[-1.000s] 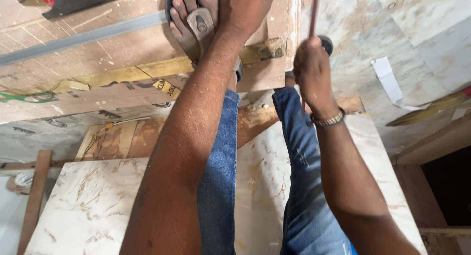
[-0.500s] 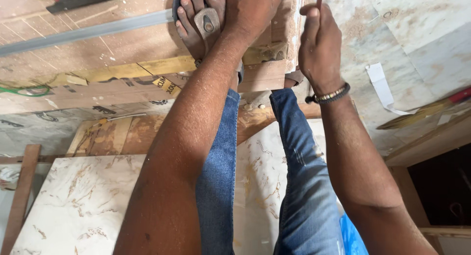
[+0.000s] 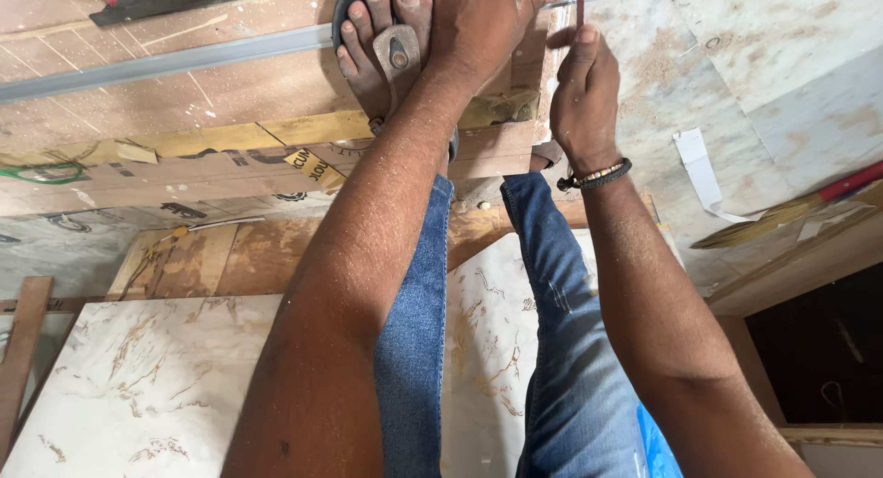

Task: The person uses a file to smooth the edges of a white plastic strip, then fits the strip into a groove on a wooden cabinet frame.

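My left hand (image 3: 487,23) lies palm down at the far end of a brown plywood board (image 3: 230,101), beside my sandalled foot (image 3: 386,36), which stands on the board. One finger reaches over a long grey metal straightedge (image 3: 184,59) lying across the board. My right hand (image 3: 584,101), with a beaded band at the wrist, pinches a thin dark red pencil-like tool (image 3: 579,4) held upright at the board's right edge, near the straightedge. My legs in blue jeans run down the middle of the view.
Marble-patterned sheets (image 3: 138,386) lie below the board. A white paper strip (image 3: 699,174) and a red-handled tool (image 3: 828,188) rest on the dusty sheet to the right. A dark opening (image 3: 819,349) sits at lower right. A green cord (image 3: 46,174) lies at left.
My right hand has moved away from me along the board's right edge with the thin tool. My left hand and foot have stayed on the board.
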